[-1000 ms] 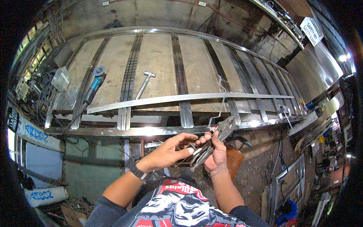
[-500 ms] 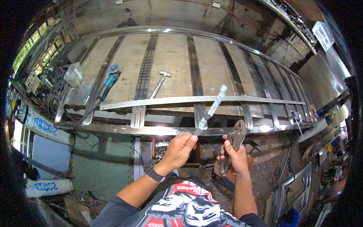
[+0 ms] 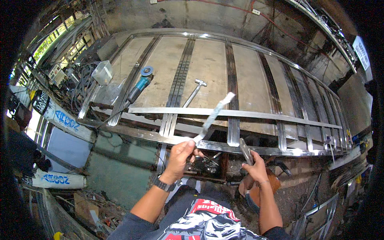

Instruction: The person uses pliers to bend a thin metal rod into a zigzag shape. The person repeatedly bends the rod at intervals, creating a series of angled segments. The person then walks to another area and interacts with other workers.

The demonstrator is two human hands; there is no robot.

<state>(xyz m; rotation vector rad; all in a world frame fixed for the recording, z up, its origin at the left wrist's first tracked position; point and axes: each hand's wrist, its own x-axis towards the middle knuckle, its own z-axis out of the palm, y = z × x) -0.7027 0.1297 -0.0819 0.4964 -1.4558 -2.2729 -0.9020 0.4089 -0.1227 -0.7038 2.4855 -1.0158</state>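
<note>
The left hand (image 3: pixel 180 158) is closing its thumb and fingers on the low end of a thin metal strip (image 3: pixel 212 120), so they are clamping together on it. The strip is leaning up and away from that hand, over the near side of the big metal frame (image 3: pixel 233 132), and its long line is running from seven o'clock to one o'clock, with the free tip pointing at one. It is crossing in front of the long flat bar (image 3: pixel 256 114), but I am not able to tell if the two are touching. The strip is looking light, a bit springy and smooth, so it may be slipping or twisting in a loose pinch; the low end is seeming a good spot for holding, with fingers keeping off the thin edges. At three o'clock from the left hand, the right hand (image 3: pixel 257 170) is wrapping around the pliers (image 3: pixel 247 153), whose nose is pointing at eleven o'clock. They are looking hard, stiff and heavier than the strip, and the handles are seeming the best place for gripping. The hammer (image 3: pixel 193 95) is lying at twelve o'clock from the left hand, and the grinder (image 3: pixel 139 89) is resting at eleven.
</note>
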